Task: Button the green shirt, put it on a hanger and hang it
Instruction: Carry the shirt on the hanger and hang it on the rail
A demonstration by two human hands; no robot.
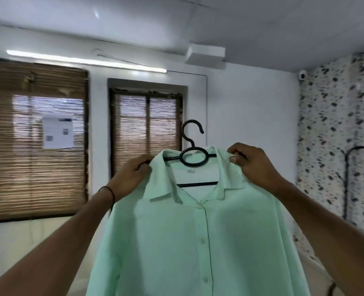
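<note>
**Green shirt [198, 231] on its hanger, held up in both hands**

From my remote seat I saw the shirt raised in mid-air in front of the head camera, collar towards me, draped over a black hanger [198, 184]. Its front placket was closed below the open collar, with two buttons plain to see down the middle. The hanger's hook stood upright above the collar and rested on nothing.

The left hand [132, 174] gripped the shirt's shoulder at one end of the hanger, fingers curled round the cloth there. I could not tell whether they also closed on the hanger's bar beneath. A dark wristband [110, 192] sat on that wrist. The right hand [251, 163] held the other shoulder, thumb and curled fingers pinching the fabric where the hanger's tip showed.

Behind the shirt were two windows with brown slatted blinds [147, 129], a sheet of paper [58, 130] stuck on the left-hand one, and a lit tube light [85, 60] above them. To the right, well apart from the shirt, a black rack [347, 167] stood against a speckled wall [326, 124]. A small camera [303, 75] was mounted in the upper corner.
</note>
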